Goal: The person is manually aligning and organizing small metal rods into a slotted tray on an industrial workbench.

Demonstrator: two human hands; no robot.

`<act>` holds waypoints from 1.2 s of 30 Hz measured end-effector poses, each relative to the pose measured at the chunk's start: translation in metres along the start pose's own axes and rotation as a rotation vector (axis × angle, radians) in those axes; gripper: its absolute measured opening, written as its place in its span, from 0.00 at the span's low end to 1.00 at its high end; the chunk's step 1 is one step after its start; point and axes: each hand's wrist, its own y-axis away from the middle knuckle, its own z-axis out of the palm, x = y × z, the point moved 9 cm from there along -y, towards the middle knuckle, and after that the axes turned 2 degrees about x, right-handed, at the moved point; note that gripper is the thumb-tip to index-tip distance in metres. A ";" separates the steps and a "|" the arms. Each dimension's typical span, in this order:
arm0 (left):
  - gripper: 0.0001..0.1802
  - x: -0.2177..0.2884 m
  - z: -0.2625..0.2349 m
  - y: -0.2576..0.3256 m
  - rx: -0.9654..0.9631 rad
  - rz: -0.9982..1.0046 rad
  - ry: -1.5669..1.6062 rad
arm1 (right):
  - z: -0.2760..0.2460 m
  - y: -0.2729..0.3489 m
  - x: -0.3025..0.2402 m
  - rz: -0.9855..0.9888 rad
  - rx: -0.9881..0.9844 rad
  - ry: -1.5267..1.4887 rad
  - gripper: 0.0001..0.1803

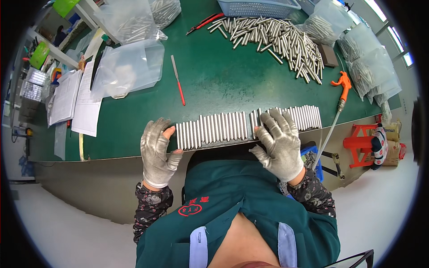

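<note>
A row of short shiny metal rods (223,127) lies side by side along the near edge of the green table, with a small gap right of the middle. At its left end is my left hand (157,152), in a grey-white glove with bare thumb and forefinger tips. Its thumb and fingers are apart, and nothing shows in them. My right hand (280,145), gloved too, rests over the right part of the row with fingers spread. Its fingertips lie on or just above the rods; what is under the palm is hidden.
A loose heap of rods (268,38) lies at the far right, beside red-handled pliers (204,23) and a blue basket (261,8). A red-handled file (178,80) lies mid-table. An orange air gun (343,87) with a hose is at right; plastic bags (127,69) and papers (85,102) are left.
</note>
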 end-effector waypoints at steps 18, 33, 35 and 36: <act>0.12 -0.017 -0.002 -0.004 -0.028 -0.403 0.159 | 0.013 -0.034 -0.017 0.141 0.168 -0.843 0.27; 0.29 -0.007 0.020 -0.011 -0.219 -0.188 0.014 | 0.052 -0.056 -0.023 0.238 0.120 -0.385 0.21; 0.29 -0.007 0.020 -0.014 -0.202 -0.169 0.027 | 0.052 -0.056 -0.024 0.232 0.151 -0.408 0.19; 0.29 -0.007 0.021 -0.014 -0.212 -0.163 0.060 | 0.052 -0.056 -0.025 0.222 0.161 -0.443 0.19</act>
